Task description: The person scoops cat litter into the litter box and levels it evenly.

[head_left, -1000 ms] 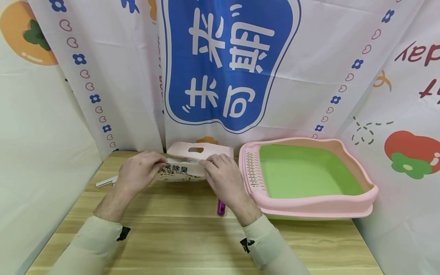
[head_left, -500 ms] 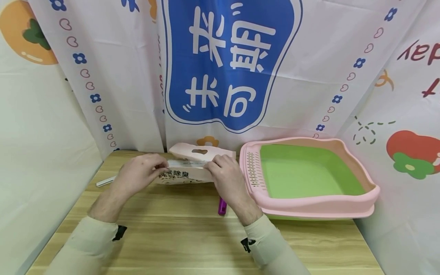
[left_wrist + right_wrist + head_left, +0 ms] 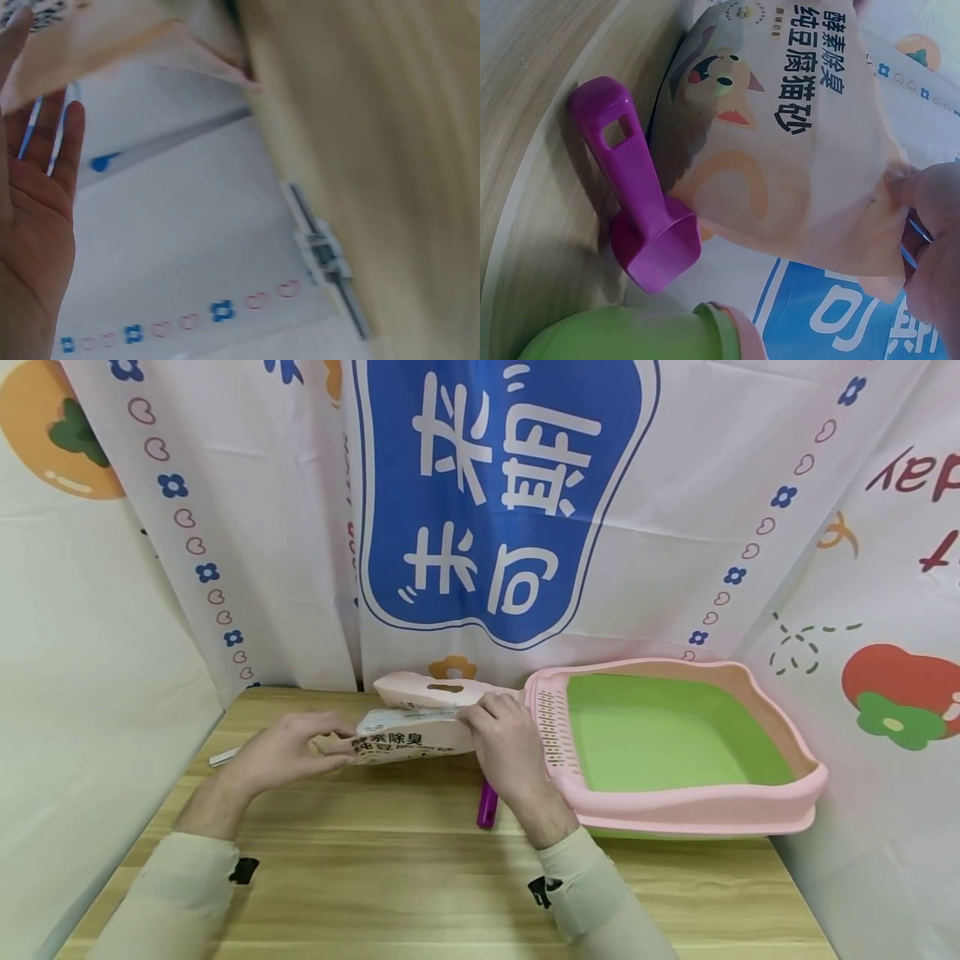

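Observation:
A pale pink cat litter bag stands near the back of the table, its cut-off-looking handle flap behind the front panel. My right hand pinches the bag's upper right edge between thumb and fingers, as the right wrist view also shows. At the upper left corner is my left hand, blurred, thumb and forefinger spread apart. In the left wrist view its fingers look straight beside the bag; whether they touch it is unclear. A purple litter scoop lies by the bag, partly below my right hand.
A litter box with a pink rim and green base stands right of the bag. At the table's left lies a slim white tool, its kind unclear. A printed cloth hangs close behind the table.
My left hand has loosened from the bag's left corner, spreading its fingers and shifting left. The bag's top has moved slightly right with my right hand, uncovering more printed lettering.

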A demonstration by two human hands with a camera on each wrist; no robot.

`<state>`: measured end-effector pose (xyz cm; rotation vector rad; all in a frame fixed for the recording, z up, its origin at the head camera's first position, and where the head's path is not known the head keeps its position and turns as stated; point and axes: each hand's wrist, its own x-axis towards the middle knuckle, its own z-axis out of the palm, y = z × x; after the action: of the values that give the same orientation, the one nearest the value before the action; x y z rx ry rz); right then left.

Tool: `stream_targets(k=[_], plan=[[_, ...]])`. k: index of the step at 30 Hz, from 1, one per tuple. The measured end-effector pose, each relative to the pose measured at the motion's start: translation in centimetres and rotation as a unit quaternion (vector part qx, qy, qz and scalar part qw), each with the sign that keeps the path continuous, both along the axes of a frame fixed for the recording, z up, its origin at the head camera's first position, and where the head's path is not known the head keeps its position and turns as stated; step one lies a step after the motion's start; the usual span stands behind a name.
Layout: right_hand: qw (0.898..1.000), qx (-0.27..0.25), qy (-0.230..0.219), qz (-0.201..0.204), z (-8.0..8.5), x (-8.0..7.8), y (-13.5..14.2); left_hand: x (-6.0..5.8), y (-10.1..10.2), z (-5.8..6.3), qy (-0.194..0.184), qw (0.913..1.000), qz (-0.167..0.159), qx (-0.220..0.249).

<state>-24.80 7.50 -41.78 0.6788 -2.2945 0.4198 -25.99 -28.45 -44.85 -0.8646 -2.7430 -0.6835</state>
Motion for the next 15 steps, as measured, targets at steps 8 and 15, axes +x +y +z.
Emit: stream_targets(k=[8,15], plan=[[1.0,-0.013,0.009,0.002,0.1,-0.3,0.3,-1.4,-0.7,-2.5,-0.039,0.9992,-0.005,0.003],[1.0,-0.012,0.006,0.0,0.0,-0.4,0.3,-2.5,0.3,-3.5,0.016,0.9976,-0.064,-0.023]])
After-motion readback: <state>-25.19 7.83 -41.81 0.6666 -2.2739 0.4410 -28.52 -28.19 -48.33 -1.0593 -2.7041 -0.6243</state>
